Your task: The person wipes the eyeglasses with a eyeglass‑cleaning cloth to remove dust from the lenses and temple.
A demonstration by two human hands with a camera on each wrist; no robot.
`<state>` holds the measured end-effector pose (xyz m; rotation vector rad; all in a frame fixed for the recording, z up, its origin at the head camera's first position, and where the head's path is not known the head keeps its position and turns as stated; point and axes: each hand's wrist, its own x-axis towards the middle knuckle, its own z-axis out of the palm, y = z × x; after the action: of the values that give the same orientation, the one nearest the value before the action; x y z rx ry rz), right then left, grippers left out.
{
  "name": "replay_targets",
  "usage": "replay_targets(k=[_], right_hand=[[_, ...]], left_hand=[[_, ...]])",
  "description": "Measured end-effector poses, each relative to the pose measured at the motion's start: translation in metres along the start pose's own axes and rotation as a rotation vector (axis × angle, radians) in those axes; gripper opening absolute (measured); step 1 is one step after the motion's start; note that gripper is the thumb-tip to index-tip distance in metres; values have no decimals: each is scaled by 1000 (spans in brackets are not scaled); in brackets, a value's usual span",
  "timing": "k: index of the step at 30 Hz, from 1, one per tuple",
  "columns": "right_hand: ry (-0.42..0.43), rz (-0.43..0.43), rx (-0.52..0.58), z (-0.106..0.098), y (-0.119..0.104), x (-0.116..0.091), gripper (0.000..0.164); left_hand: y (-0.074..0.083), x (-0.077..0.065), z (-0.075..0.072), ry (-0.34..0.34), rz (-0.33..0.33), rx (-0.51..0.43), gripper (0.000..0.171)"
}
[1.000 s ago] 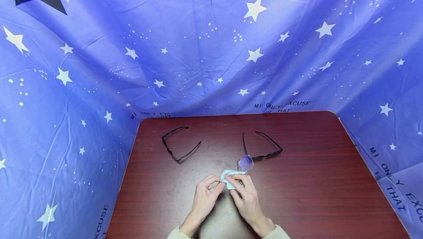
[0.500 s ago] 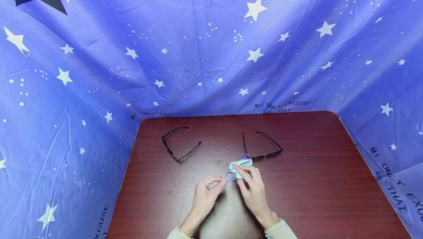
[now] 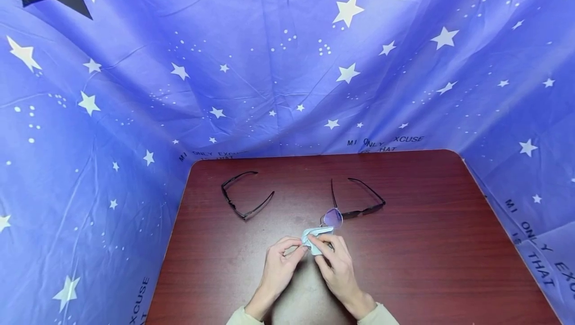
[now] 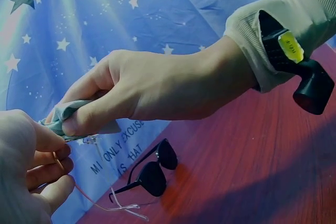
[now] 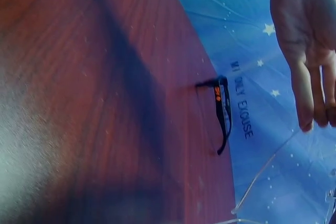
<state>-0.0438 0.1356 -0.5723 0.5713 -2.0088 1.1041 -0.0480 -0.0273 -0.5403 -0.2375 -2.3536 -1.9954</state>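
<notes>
In the head view, a pair of thin-rimmed eyeglasses with a bluish lens (image 3: pixel 333 218) is held over the table's near middle. My left hand (image 3: pixel 279 266) pinches their near rim side between thumb and fingers. My right hand (image 3: pixel 340 268) pinches a pale blue cloth (image 3: pixel 320 233) folded over the near lens, which it hides. The left wrist view shows the cloth (image 4: pixel 67 110) between the right hand's thumb and fingers, with the clear temples (image 4: pixel 107 177) hanging below. In the right wrist view, one clear temple (image 5: pixel 268 166) extends from near the left hand's fingertips (image 5: pixel 305 125).
Black-framed glasses (image 3: pixel 231 205) lie with temples spread at the left of the brown table (image 3: pixel 427 245). Dark sunglasses (image 3: pixel 368 210) lie right, just beyond the held eyeglasses. A blue star-printed curtain (image 3: pixel 251 90) encloses the table's back and sides.
My right hand slid the cloth right and away onto the far lens, baring the near one, then brought it back left over the near lens. My left hand stayed nearly still.
</notes>
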Motion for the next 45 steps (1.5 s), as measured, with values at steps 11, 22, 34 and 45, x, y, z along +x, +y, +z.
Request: replay_targets(k=[11,22,34,45], right_hand=[[37,64,-47,-10,13,8,30],[-2,-5,-9,-2,-4,-5,30],[20,38,4,-8,5,1,28],[80,114,-19,-24,19,6,33]], left_hand=[[2,1,2,5,-6,2,7],[0,-1,3,7,-32,13,7],[-1,0,3,3,-5,44,4],[-1,-1,3,20,-13,4,4]])
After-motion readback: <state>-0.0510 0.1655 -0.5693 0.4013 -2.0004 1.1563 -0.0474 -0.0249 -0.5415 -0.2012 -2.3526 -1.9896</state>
